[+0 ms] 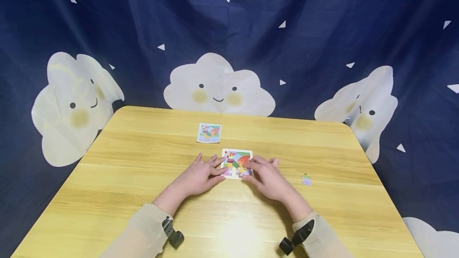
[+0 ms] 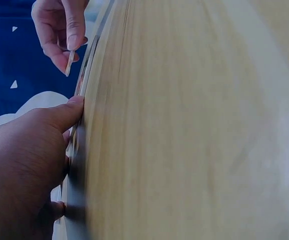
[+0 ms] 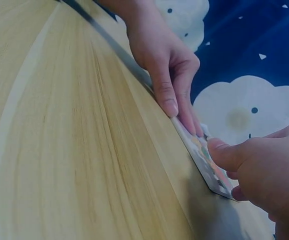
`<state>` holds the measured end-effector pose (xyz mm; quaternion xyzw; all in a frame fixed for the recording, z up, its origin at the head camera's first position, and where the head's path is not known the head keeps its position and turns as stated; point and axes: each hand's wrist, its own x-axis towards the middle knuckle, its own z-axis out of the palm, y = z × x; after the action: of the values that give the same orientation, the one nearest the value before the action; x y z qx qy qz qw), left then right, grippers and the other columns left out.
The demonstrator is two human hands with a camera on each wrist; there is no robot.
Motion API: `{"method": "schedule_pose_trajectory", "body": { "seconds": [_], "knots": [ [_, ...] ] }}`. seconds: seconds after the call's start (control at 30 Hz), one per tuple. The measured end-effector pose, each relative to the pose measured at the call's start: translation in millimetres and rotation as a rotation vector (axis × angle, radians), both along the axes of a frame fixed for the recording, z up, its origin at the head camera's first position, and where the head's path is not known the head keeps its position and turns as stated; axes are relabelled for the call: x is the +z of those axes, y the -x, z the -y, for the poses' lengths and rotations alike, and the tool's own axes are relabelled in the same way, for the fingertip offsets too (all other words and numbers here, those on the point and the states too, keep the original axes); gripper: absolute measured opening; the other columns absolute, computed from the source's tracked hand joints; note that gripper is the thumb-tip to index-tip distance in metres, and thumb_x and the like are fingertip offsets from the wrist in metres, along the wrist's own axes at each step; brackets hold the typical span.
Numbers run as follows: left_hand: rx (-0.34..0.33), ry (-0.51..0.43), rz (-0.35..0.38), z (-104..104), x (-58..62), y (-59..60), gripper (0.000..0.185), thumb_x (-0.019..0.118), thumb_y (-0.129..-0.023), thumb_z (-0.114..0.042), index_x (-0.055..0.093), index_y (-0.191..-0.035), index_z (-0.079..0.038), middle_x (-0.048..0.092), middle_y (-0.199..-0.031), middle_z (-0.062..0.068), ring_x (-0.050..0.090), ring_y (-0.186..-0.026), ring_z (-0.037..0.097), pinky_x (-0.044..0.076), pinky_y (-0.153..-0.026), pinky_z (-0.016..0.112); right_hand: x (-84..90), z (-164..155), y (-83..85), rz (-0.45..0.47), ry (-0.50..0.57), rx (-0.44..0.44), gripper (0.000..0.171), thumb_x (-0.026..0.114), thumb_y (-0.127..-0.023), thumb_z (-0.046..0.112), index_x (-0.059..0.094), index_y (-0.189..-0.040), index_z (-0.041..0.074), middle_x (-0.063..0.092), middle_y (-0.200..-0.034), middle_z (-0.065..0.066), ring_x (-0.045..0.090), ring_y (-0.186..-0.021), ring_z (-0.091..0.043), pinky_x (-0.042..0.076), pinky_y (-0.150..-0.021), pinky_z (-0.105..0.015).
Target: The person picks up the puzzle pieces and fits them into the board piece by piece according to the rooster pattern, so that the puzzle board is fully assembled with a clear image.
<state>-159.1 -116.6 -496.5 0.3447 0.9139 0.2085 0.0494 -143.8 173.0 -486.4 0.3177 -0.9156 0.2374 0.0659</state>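
Puzzle board [image 1: 236,164] on table [image 1: 143,178] is being pressed by flat left hand [image 1: 201,176] at 9 o'clock, while a puzzle piece [image 2: 70,63] is being pinched over it by right hand [image 1: 267,178] at 3 o'clock.

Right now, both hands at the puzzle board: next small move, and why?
Probably lower the piece in the right hand flat into the puzzle board and press it in. The left wrist view shows that piece pinched and tilted just above the board, not seated, while the left hand steadies the board's left edge. One loose piece lies apart on the table for later.
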Motion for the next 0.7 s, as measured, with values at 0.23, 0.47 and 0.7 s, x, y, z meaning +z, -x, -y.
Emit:
{"method": "schedule_pose_trajectory", "body": {
  "seconds": [0.23,0.47,0.7],
  "knots": [
    [0.004,0.004,0.002,0,0.4,0.0,0.043,0.059,-0.109,-0.043,0.066,-0.146,-0.024,0.044,-0.163,0.001,0.035,-0.153,0.035,0.013,-0.12,0.074,-1.3,8,1.8,0.004,-0.003,0.009,0.032,0.077,-0.1,0.034,0.076,-0.124,0.013,0.062,-0.107,0.007,0.05,-0.077,-0.006,0.024,-0.087,-0.046],
    [0.002,0.007,0.005,0,0.2,0.5,0.043,0.059,-0.109,-0.043,0.065,-0.147,-0.024,0.043,-0.164,0.001,0.035,-0.153,0.034,0.012,-0.12,0.073,-4.1,13,4.7,0.001,-0.011,0.021,0.032,0.075,-0.101,0.034,0.076,-0.124,0.013,0.063,-0.114,0.006,0.05,-0.079,-0.004,0.025,-0.088,-0.048],
    [0.003,0.005,0.006,0,-0.1,0.5,0.043,0.059,-0.109,-0.043,0.065,-0.147,-0.025,0.043,-0.164,0.0,0.035,-0.153,0.034,0.012,-0.12,0.074,-5.9,16,6.7,0.005,-0.034,0.025,0.035,0.073,-0.102,0.035,0.077,-0.129,0.012,0.065,-0.115,0.003,0.059,-0.096,-0.011,0.026,-0.09,-0.049]
  ]
}}
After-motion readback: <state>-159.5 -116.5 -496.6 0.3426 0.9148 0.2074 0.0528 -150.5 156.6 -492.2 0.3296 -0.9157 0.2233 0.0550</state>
